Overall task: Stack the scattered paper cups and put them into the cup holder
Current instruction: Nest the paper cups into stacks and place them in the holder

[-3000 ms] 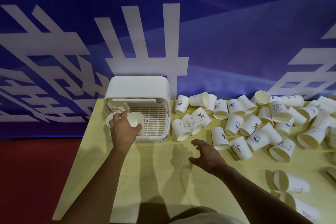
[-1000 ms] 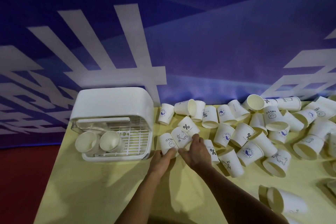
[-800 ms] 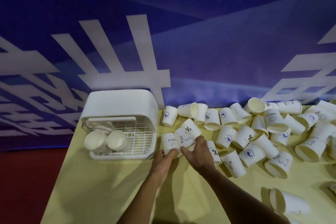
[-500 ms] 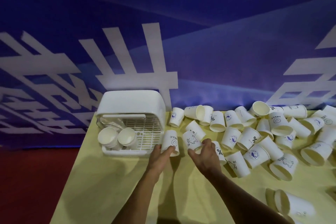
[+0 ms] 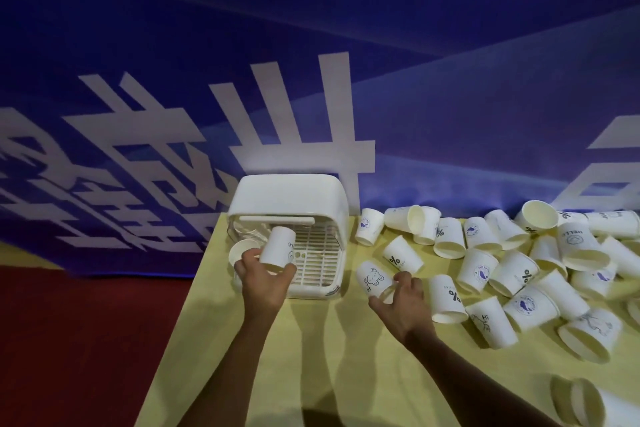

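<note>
A white cup holder [image 5: 291, 196] with a grid floor stands at the table's back left. My left hand [image 5: 264, 279] grips a white paper cup [image 5: 278, 246], bottom pointing into the holder's opening. Beside it inside the holder lies another cup [image 5: 239, 250], mouth towards me. To the right of the holder, my right hand [image 5: 401, 302] pinches the rim of a cup with an animal drawing [image 5: 372, 278], lifted slightly off the table. Several more paper cups [image 5: 512, 270] lie scattered to the right.
The yellow table [image 5: 346, 357] ends just left of the holder, with red floor [image 5: 86, 340] beyond. A blue banner wall [image 5: 346, 80] rises right behind the table. One cup [image 5: 595, 409] lies near the front right edge.
My left hand picked a cup from the pile and carried it left to the holder's opening. My right hand took hold of the animal-drawing cup and lifted it a little.
</note>
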Demonstrator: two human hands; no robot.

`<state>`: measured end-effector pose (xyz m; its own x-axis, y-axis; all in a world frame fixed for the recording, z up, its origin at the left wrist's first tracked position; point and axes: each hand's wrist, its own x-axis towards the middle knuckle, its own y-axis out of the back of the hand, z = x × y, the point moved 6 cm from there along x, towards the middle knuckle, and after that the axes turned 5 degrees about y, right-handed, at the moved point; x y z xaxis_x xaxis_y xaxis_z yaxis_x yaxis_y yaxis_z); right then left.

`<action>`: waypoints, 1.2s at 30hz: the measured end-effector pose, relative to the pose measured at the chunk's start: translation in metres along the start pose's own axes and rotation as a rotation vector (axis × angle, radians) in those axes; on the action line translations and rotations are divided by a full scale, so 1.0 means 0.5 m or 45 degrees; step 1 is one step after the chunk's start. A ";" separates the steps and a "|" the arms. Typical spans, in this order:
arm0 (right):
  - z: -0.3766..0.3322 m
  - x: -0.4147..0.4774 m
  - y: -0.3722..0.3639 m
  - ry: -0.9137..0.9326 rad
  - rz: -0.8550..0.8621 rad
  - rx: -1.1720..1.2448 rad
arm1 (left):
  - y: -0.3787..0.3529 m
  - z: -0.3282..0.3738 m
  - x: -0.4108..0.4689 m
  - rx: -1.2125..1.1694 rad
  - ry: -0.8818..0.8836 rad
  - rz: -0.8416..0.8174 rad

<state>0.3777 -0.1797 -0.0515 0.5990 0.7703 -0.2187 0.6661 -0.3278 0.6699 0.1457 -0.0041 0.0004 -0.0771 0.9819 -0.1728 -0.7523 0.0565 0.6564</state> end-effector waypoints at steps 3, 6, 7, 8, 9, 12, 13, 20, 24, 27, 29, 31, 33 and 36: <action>0.006 0.003 0.003 -0.005 0.000 -0.014 | 0.011 -0.010 0.010 0.059 -0.068 0.044; 0.013 0.008 0.012 -0.033 0.023 -0.049 | 0.014 -0.008 0.021 0.169 -0.122 0.067; 0.014 0.009 0.015 -0.036 0.025 -0.060 | 0.014 -0.006 0.025 0.224 -0.136 0.074; 0.013 0.011 0.017 -0.033 0.028 -0.068 | 0.014 -0.004 0.031 0.271 -0.148 0.078; 0.011 0.014 0.019 -0.027 0.026 -0.070 | 0.014 -0.001 0.036 0.293 -0.160 0.080; 0.008 0.022 0.020 -0.013 0.014 -0.063 | 0.009 0.004 0.056 0.277 -0.178 0.052; 0.006 0.024 0.020 -0.014 0.011 -0.067 | 0.007 0.005 0.062 0.276 -0.172 0.036; 0.002 0.028 0.021 0.032 -0.001 -0.074 | -0.007 0.007 0.079 0.315 -0.175 -0.039; -0.010 0.033 0.024 0.069 0.005 -0.080 | -0.006 0.008 0.074 0.381 -0.257 -0.043; -0.025 0.037 0.020 0.104 0.000 -0.028 | -0.018 0.031 0.045 0.416 -0.503 -0.056; -0.040 0.038 0.013 0.148 -0.039 0.009 | -0.047 0.051 0.012 0.429 -0.698 -0.229; -0.063 0.035 0.005 0.207 -0.087 0.034 | -0.078 0.067 -0.026 0.466 -0.859 -0.398; -0.087 0.030 0.001 0.269 -0.122 0.050 | -0.105 0.075 -0.055 0.491 -0.937 -0.513; -0.111 0.026 -0.001 0.315 -0.155 0.073 | -0.131 0.084 -0.085 0.510 -0.962 -0.590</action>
<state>0.3605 -0.1394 -0.0152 0.3906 0.9139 -0.1104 0.7551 -0.2495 0.6063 0.2254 -0.0418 -0.0045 0.7163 0.6959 -0.0519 -0.3131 0.3870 0.8673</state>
